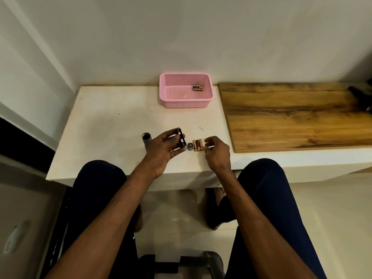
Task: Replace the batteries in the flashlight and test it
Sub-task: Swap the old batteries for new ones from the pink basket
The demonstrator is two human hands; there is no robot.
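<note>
Hands work near the front edge of a pale counter (110, 125). Left hand (163, 150) grips a black battery holder (180, 140) by its ends. Right hand (218, 152), fingers loosely curled and holding nothing, hovers just right of three small batteries (197, 145) lying side by side. A grey flashlight tube (146, 140) stands at left. The batteries look light, smooth and likely to roll; pinch one mid-body.
</note>
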